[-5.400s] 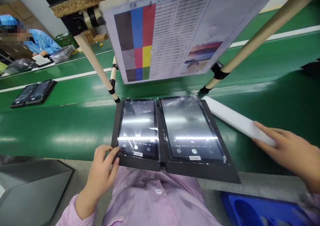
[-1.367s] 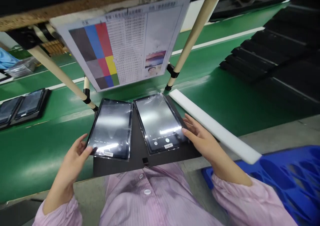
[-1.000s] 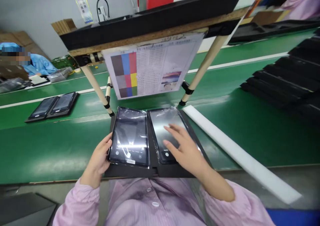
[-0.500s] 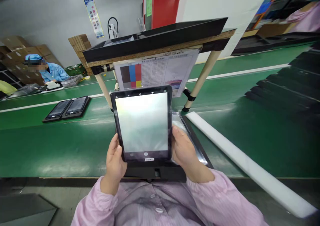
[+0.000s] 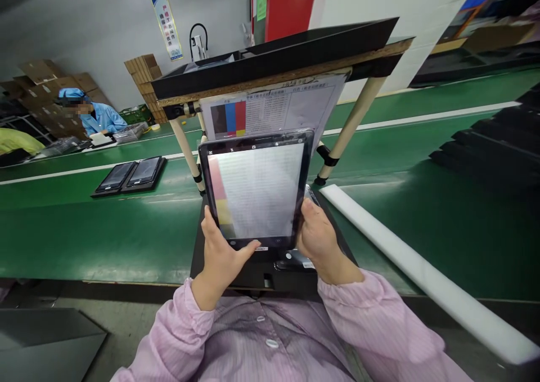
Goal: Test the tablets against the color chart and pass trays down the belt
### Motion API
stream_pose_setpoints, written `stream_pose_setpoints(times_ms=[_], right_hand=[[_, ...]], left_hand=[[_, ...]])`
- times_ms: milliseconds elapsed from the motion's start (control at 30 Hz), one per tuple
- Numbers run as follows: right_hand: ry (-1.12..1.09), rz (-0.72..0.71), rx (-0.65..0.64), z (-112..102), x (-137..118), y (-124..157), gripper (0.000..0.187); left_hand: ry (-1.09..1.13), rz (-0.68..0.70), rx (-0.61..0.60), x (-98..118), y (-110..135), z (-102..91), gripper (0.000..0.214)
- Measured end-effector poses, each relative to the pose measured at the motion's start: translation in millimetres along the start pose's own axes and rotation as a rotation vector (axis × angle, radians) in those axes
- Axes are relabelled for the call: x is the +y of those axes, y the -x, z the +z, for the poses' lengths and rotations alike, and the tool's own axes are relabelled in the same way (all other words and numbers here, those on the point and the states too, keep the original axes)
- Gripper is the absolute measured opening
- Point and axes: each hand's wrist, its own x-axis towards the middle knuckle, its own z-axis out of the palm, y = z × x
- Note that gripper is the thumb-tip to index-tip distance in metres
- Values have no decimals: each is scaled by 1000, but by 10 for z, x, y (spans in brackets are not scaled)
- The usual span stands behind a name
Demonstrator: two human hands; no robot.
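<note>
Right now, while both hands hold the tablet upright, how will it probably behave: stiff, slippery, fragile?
The tablet looks like a flat rigid slab, so it probably will not bend. Shiny wrinkled film at its top edge suggests a slippery surface; the left hand and right hand grip its sides. The large lit screen seems fragile if it drops onto the black tray.
</note>
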Motion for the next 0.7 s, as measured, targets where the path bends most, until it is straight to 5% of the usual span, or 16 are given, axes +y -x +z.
stream_pose_setpoints(times_ms=[300, 400, 533, 700], right_hand=[[-10, -29, -51, 15, 2, 4, 49], [6, -30, -54, 11, 15, 25, 49], [158, -91, -69, -34, -20, 105, 58], [530, -406, -249, -39, -319, 185, 60]], left_hand=[[120, -98, -5, 6, 7, -18, 137], [367, -159, -1, -49, -3, -49, 118], [1048, -501, -19, -122, -65, -136, 61], [1389, -827, 26, -85, -103, -230, 53]])
